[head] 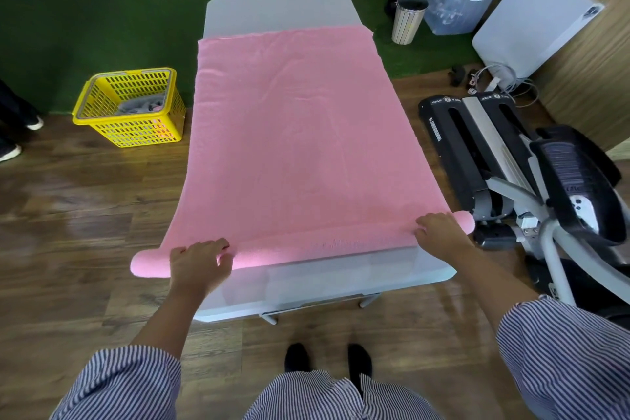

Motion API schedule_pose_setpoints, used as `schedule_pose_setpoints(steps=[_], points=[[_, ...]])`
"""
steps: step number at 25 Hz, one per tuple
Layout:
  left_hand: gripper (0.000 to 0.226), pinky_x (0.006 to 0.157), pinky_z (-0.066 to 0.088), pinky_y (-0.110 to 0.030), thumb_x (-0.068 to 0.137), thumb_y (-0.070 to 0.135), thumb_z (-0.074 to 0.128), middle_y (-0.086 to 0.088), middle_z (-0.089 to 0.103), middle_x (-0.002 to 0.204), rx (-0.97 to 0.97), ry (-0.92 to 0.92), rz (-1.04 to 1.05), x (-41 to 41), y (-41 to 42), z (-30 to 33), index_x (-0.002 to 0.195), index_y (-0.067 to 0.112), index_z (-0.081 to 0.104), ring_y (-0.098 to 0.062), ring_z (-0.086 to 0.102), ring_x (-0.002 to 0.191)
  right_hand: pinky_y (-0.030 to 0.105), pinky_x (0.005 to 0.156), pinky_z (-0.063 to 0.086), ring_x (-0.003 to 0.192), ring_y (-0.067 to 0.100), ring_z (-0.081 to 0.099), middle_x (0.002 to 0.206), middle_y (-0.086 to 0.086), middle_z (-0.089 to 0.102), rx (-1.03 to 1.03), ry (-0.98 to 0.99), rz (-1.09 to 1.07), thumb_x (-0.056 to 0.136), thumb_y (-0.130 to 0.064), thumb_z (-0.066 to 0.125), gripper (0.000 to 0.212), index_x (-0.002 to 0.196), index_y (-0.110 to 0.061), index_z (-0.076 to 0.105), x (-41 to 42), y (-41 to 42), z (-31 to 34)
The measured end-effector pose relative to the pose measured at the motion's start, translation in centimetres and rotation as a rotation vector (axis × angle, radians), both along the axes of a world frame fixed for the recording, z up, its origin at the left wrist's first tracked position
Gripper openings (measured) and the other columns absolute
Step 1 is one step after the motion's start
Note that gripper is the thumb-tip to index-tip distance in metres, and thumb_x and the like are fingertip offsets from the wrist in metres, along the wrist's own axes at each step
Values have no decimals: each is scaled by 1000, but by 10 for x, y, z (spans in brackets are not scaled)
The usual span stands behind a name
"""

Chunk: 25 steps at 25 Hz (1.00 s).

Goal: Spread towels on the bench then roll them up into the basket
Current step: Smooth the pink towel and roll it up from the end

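Large pink terry towel point(293, 133) lying spread over the white bench point(279, 10); left hand point(199, 262) and right hand point(439, 230) are gripping its near rolled edge. Rolling barely begun; yellow plastic basket point(136, 133) awaiting it.

one pink towel point(293, 133), one bench point(279, 12), one yellow basket point(131, 131), two hands point(199, 261)

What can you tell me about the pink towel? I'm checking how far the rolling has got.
The towel is pink, soft-looking terry cloth, spread flat along the white bench with faint creases. It covers most of the top; its sides overhang the edges, and bare bench shows at the far and near ends. Its near end is rolled into a thin tube whose tips stick out past both sides. The left hand and right hand rest on that roll, fingers curled over it. Most of the towel is unrolled.
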<state>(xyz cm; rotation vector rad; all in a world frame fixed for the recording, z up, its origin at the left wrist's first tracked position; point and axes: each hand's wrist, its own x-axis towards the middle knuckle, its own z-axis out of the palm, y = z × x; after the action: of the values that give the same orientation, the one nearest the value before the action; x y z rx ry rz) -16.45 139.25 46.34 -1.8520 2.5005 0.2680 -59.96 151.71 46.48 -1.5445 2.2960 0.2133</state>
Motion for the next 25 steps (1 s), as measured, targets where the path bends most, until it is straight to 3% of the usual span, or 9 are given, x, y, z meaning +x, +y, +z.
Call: schedule_pose_setpoints(steps=[2,5,9,11,14,16,18,21,25], points=[[24,97,33,-43,89,25,51,7,69,107,-8,66,21,-1,-2,2,108,24,65,-18,62,97,48,114,14,108,26,51,115,6,60,-6,31,0,93,-19,39,29,112,-13,59,0,-4,4],[39,108,22,-61,86,8,54,-2,61,127,-126,129,-25,-8,5,-6,124,18,59,-23,53,122,46,112,18,118,27,47,128,8,52,-184,11,-4,93,-10,40,33,125,-10,51,8,-9,5],[58,111,-8,-57,92,32,18,1,39,150,64,118,-41,-17,14,-22,145,21,39,-20,25,144,47,115,7,135,25,30,140,10,43,-120,-136,-36,97,-10,34,39,134,-4,43,16,-2,-8],[65,108,-15,-54,88,45,21,3,33,153,110,95,-43,-14,11,-25,147,24,34,-19,20,146,44,116,1,140,23,22,146,7,36,-96,-165,-28,96,-13,40,45,140,-4,35,15,1,-11],[62,110,-3,-63,85,27,59,-1,47,145,60,62,-79,-13,16,-29,144,22,41,-23,37,138,40,117,3,135,24,30,141,7,42,-111,-131,-17,89,-4,48,50,138,-8,39,12,3,-11],[56,107,13,-68,80,12,66,-4,62,128,-21,77,-53,-12,19,-29,134,20,54,-26,54,123,38,117,8,126,24,41,133,7,51,-164,-111,-43,87,-4,49,45,132,-9,48,12,5,-11],[45,103,27,-68,79,13,65,-4,70,109,-81,83,-53,-8,21,-27,123,20,63,-26,64,106,38,115,20,114,25,50,123,7,59,-187,-81,-38,87,-10,49,36,123,-9,57,10,8,-11],[40,88,44,-53,83,30,41,-1,72,96,-74,30,-107,-4,14,-14,111,23,68,-24,67,87,37,94,42,97,27,55,109,9,64,-116,-56,-32,88,-15,45,28,106,-6,65,8,6,0],[38,96,41,-58,79,10,64,-7,66,114,-162,114,-56,-12,5,-10,117,16,63,-28,61,107,40,95,39,101,31,52,116,11,54,-213,79,34,83,-6,51,29,110,-6,60,9,-7,7]])
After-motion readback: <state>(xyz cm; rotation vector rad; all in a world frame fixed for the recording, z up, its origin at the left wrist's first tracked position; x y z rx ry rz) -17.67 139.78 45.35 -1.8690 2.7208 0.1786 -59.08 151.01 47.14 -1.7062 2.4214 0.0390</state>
